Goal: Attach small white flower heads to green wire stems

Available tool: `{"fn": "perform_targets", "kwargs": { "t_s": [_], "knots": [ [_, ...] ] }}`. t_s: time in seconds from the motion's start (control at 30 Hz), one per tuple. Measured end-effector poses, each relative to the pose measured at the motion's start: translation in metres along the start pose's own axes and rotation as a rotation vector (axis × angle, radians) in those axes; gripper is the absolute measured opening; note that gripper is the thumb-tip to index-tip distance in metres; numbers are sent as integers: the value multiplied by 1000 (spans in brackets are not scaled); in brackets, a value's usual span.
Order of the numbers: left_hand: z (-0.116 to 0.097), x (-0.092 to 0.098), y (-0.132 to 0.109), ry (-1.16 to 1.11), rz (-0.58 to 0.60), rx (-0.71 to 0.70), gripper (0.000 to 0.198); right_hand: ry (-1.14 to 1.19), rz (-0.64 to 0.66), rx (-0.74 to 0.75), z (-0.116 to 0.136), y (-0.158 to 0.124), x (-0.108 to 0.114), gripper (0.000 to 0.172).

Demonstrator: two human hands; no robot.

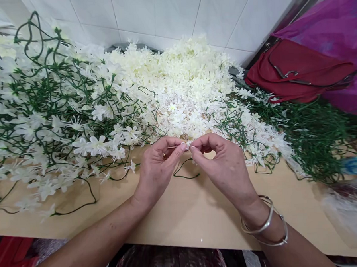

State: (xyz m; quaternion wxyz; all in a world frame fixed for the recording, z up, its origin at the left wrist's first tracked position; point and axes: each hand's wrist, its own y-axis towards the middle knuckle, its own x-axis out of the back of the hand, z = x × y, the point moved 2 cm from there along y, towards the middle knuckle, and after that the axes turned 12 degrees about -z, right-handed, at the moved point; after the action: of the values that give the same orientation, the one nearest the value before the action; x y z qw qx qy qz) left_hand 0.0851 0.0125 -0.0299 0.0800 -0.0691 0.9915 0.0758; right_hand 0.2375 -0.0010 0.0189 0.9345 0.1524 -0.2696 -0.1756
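Note:
My left hand and my right hand meet above the front of the table, thumbs and forefingers pinched. Between their fingertips is a small white artificial flower piece, mostly hidden by the fingers. Both hands grip it. Just below them a thin green stem lies curved on the table. Right behind the fingertips spreads a heap of loose white artificial flowers. To the left of my left hand is a big pile of white flowers on green stems.
The beige table stands against a white tiled wall. A bundle of green stems lies at the right, below a red bag and purple cloth. A clear plastic bag sits at the right edge.

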Motion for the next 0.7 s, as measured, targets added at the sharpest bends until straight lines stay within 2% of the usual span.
{"fn": "perform_targets", "kwargs": {
  "t_s": [0.13,0.23,0.33,0.37,0.43,0.5,0.53,0.63,0.7],
  "knots": [
    [3,-1,-1,-2,13,-20,8,55,5,-60,-7,-2,-5,11],
    [2,-1,0,-13,12,-16,9,111,-15,-41,-12,-4,-6,12],
    [-1,-3,0,-59,19,-1,9,187,-69,-31,-16,-3,-6,5],
    [-2,-4,0,-70,21,0,8,219,-69,-46,-17,-2,-5,11],
    [-2,-5,0,-81,24,-7,7,273,-28,-80,-20,0,-5,20],
    [-3,-6,-1,-76,36,-15,6,292,26,-92,-22,2,-4,11],
    [-3,-6,-1,-70,46,-20,6,293,34,-85,-22,3,-3,4],
    [-4,-6,-5,-12,93,-52,10,299,-9,-31,-25,6,1,7],
    [-6,-4,-9,108,82,-157,13,303,-42,26,-26,9,3,8]
  ]
}}
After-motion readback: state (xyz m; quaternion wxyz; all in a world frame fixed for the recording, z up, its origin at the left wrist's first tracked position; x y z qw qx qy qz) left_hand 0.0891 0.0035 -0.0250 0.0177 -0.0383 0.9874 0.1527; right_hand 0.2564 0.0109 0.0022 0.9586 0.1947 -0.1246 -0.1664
